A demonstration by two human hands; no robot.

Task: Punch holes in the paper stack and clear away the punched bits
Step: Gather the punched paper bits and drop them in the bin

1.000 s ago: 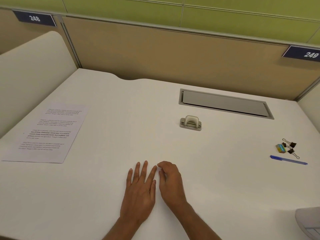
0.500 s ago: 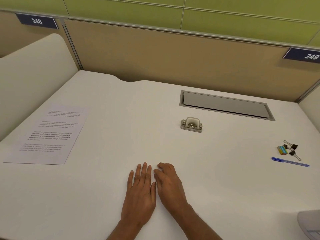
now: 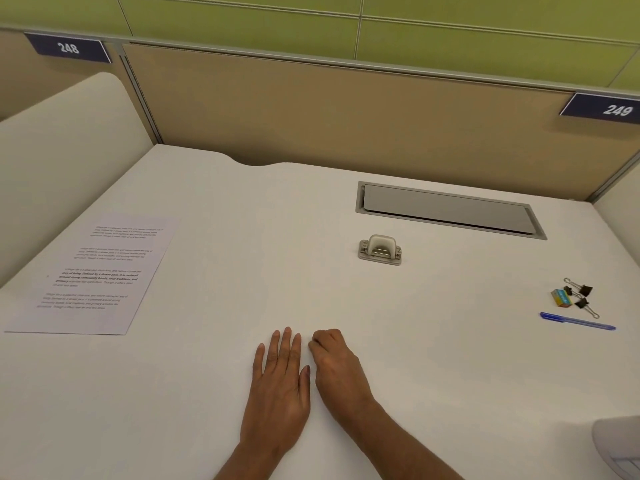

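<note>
A printed paper stack (image 3: 93, 273) lies flat at the left of the white desk (image 3: 242, 237). A small grey hole punch (image 3: 380, 250) stands in the middle, well beyond my hands. My left hand (image 3: 278, 386) rests palm down on the desk near the front, fingers straight and close together, holding nothing. Beside it, almost touching, my right hand (image 3: 337, 367) lies with its fingers curled under; nothing shows in it. Both hands are far from the paper and the punch.
A grey cable hatch (image 3: 446, 211) is set into the desk at the back right. At the right lie black binder clips (image 3: 581, 296), a small coloured box (image 3: 561, 297) and a blue pen (image 3: 576, 321). A grey object (image 3: 620, 445) peeks in at the bottom right. Partition walls enclose the desk.
My left hand's fingers have drawn together from a spread. My right hand's fingers have curled further under. Both hands stay in the same spot on the desk.
</note>
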